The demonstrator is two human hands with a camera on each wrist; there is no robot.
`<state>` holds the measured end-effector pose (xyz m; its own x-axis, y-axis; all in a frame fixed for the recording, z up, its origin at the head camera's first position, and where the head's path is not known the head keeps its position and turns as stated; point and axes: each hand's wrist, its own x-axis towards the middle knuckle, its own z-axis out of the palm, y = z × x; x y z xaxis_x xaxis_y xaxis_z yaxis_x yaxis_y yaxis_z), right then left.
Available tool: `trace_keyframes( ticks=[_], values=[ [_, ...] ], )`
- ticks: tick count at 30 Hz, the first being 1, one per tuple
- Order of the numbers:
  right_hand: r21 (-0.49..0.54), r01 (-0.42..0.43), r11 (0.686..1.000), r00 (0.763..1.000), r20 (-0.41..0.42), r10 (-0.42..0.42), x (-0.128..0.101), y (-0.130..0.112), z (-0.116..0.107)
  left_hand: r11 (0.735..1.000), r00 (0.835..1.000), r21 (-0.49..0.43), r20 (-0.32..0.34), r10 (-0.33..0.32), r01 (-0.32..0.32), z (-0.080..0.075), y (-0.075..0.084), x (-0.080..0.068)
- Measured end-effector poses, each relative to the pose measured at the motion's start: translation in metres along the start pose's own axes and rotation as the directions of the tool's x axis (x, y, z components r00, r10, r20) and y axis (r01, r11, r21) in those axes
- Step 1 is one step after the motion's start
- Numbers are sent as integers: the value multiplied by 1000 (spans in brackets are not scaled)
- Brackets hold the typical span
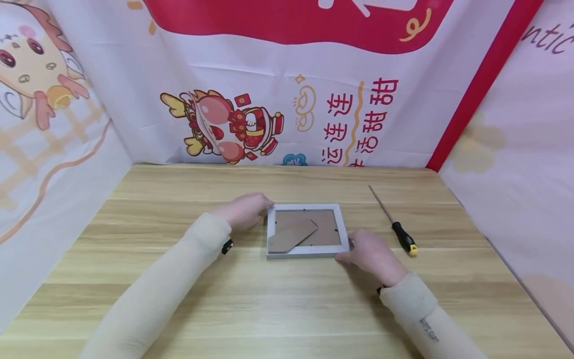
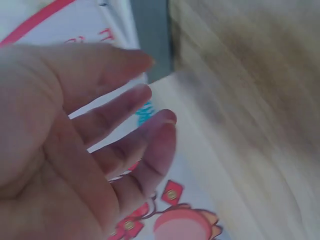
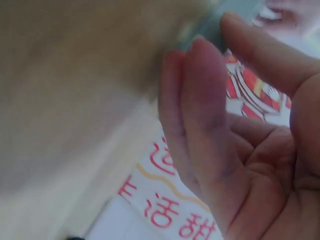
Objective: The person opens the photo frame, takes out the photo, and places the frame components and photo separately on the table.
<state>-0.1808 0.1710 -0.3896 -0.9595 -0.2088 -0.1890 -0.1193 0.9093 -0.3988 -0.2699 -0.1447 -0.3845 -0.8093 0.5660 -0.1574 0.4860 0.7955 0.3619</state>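
Note:
A silver-white picture frame lies back side up between the two hands, its brown backing board and folding stand facing upward. Small dark tabs sit along the inner edges of the backing. My left hand holds the frame at its far left corner; in the left wrist view the thumb and bent fingers meet near the grey edge. At the near right corner, my right hand pinches the frame between thumb and fingers. Whether the frame rests fully on the table cannot be told.
A screwdriver with a black and yellow handle lies on the wood-grain table, right of the frame, its shaft pointing away. Printed white cloth hangs behind the table and along both sides.

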Motion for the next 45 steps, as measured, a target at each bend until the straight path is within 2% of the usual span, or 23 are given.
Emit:
trace_keyframes(
  ticks=[3,7,11,15,21,26,29,35,42,45],
  values=[
    [-13,27,1000,1000,6,-27,-2,7,-18,1000,1000,6,-7,12,-12,1,5,-20],
    [-10,45,999,999,-15,-45,-2,22,-47,999,999,-24,33,-23,24,5,14,-40],
    [28,20,999,999,-33,-19,3,39,-72,998,998,-54,42,-38,40,17,21,-45],
    [33,-10,999,997,-80,12,11,58,-85,998,998,-53,52,-38,40,32,22,-43],
    [1,-55,998,995,-87,55,22,82,-82,996,998,-65,46,-50,53,35,22,-47],
    [-143,-58,988,997,-57,51,30,91,-73,997,998,-47,29,-53,54,34,22,-49],
    [-189,-68,980,998,-30,64,32,96,-69,998,999,-33,9,-49,49,35,21,-47],
    [-164,-92,982,996,-16,91,30,105,-64,998,999,-22,-4,-53,53,37,23,-44],
    [-164,-49,985,998,-34,44,34,111,-60,1000,1000,4,-9,-15,15,33,24,-42],
    [-130,-40,991,998,-61,32,34,115,-61,1000,1000,-1,-8,-10,10,33,24,-42]
  ],
)
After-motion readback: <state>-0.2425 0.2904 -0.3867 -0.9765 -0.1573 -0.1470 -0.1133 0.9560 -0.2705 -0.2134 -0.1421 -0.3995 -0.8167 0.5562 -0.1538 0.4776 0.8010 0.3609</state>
